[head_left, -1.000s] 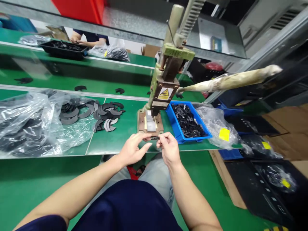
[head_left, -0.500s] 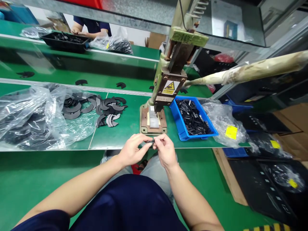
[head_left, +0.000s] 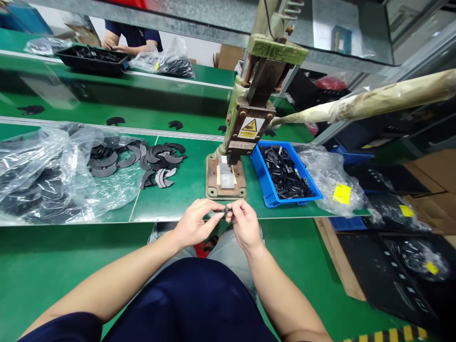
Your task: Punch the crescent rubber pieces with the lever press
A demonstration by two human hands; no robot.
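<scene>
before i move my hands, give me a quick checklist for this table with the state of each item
1. Black part held: ok, left hand and right hand both pinch it.
2. Hands out from under the press: ok, both are in front of its base.
3. Gap between the press tip and the plate: cannot tell.
4. Blue bin upright: ok, with black pieces in it.
5. Curved pieces all in the bag: not ok, some lie loose on the table.

Green bench (head_left: 185, 190): bears the hand press (head_left: 210, 175), blue bin (head_left: 267, 190) just beside it.
Bench's left side: clear plastic bag (head_left: 71, 190), seemingly of dark parts; curved pieces (head_left: 160, 159) loosely heaped.
Bench's right end: crumpled plastic bag (head_left: 322, 173).
</scene>
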